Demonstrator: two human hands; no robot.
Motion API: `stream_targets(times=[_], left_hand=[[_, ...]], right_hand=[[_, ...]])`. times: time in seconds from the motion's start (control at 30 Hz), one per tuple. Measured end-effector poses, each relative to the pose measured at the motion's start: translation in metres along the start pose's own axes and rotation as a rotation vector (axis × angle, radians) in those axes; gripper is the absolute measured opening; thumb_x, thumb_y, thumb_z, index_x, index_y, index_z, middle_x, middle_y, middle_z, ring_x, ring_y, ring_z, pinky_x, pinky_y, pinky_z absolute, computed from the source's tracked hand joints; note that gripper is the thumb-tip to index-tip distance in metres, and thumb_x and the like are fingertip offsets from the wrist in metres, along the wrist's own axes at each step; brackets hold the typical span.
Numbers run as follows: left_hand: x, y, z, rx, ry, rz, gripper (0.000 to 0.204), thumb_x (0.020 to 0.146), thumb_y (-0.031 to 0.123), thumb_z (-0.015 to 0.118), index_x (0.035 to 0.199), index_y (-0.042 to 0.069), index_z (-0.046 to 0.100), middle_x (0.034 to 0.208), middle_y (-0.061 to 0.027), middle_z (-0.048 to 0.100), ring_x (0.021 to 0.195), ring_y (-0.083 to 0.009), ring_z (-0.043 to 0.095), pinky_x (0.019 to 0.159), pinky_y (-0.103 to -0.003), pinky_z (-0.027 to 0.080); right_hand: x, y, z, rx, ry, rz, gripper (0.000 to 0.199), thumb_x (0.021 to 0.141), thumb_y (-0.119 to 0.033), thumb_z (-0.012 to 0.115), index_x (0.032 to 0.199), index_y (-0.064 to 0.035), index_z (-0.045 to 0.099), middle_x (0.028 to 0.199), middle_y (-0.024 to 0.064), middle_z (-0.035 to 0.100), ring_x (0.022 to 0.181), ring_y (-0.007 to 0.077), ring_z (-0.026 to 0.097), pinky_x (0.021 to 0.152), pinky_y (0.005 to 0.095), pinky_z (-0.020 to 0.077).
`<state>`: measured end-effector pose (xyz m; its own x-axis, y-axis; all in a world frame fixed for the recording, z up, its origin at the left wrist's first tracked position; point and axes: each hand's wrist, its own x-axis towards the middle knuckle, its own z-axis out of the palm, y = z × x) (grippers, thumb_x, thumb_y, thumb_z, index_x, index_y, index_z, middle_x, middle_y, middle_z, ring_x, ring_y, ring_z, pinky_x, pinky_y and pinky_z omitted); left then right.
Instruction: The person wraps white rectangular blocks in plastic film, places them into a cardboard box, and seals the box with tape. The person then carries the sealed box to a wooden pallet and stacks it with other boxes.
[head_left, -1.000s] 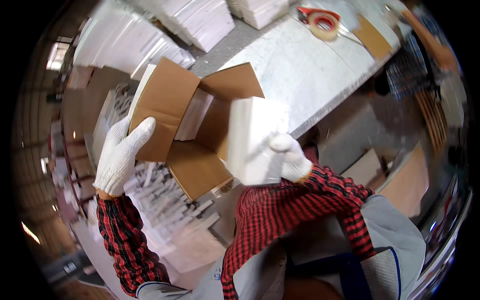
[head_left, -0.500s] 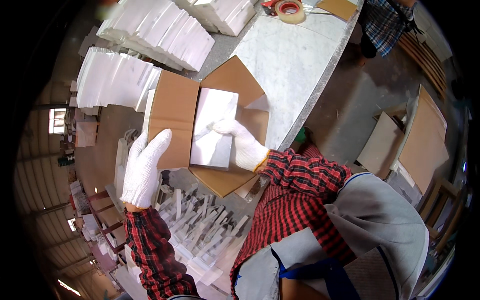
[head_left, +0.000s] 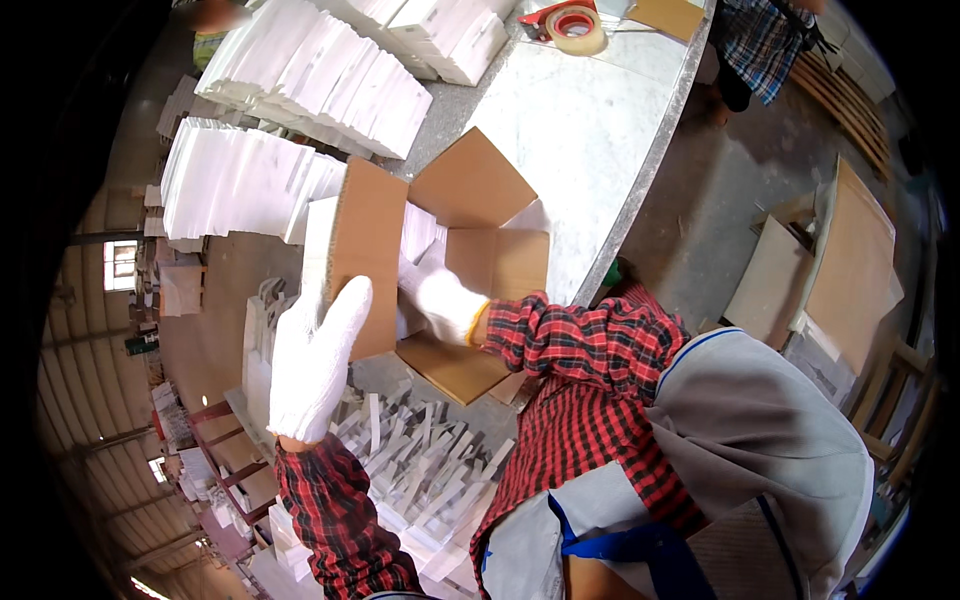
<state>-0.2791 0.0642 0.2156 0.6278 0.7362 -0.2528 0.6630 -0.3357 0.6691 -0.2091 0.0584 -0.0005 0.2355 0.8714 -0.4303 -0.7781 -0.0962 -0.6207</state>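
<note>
The light, stiff cardboard box (head_left: 470, 260) handles best by its flaps: the left hand (head_left: 312, 365) lies flat on 1, while the right hand (head_left: 440, 300) reaches inside, its grip hidden.

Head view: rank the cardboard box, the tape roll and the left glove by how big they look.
1. Cardboard box, clearly largest.
2. Left glove, though it sits nearer the camera, which enlarges it.
3. Tape roll, smallest, far off on the table.

One cardboard box (head_left: 470, 250), one tape roll (head_left: 578, 22), two gloved hands (head_left: 312, 365)

White-gloved hands (head_left: 312, 365), brown cardboard box (head_left: 470, 190), red-black plaid sleeves (head_left: 590, 335), grey apron (head_left: 760, 430)
</note>
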Motion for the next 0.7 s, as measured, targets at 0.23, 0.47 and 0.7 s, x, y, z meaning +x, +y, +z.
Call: stream_targets(times=[0.23,0.47,0.7], left_hand=[[-0.004,-0.016,-0.001,-0.207,0.023,-0.018,0.047,0.105,0.027,0.064,0.139,-0.005,0.063,0.125,-0.0074,0.069,0.111,-0.0126,0.061,0.1,-0.03,0.048],[-0.002,-0.012,-0.002,-0.25,0.01,0.004,0.048,0.105,0.025,0.062,0.143,-0.004,0.06,0.129,-0.0075,0.068,0.115,-0.0134,0.061,0.102,-0.03,0.047],[-0.006,-0.02,-0.001,-0.272,0.026,-0.009,0.047,0.105,0.022,0.063,0.144,-0.004,0.059,0.128,-0.0065,0.069,0.112,-0.0126,0.063,0.1,-0.03,0.049]], right_hand=[[-0.03,-0.015,-0.028,-0.179,-0.172,-0.006,0.069,0.091,-0.038,0.07,0.124,0.0206,0.056,0.113,0.0224,0.066,0.095,0.0242,0.062,0.076,0.04,0.0532],[0.004,0.036,-0.01,-1.012,-0.3,-0.673,0.024,0.088,-0.017,0.064,0.091,0.0057,0.068,0.073,0.0121,0.062,0.062,0.0219,0.057,0.055,0.0382,0.0454],[-0.008,0.007,-0.023,-1.312,-0.432,-0.555,0.033,0.093,-0.028,0.062,0.111,0.0,0.067,0.083,0.0224,0.069,0.074,0.0396,0.068,0.067,0.0472,0.0536]])
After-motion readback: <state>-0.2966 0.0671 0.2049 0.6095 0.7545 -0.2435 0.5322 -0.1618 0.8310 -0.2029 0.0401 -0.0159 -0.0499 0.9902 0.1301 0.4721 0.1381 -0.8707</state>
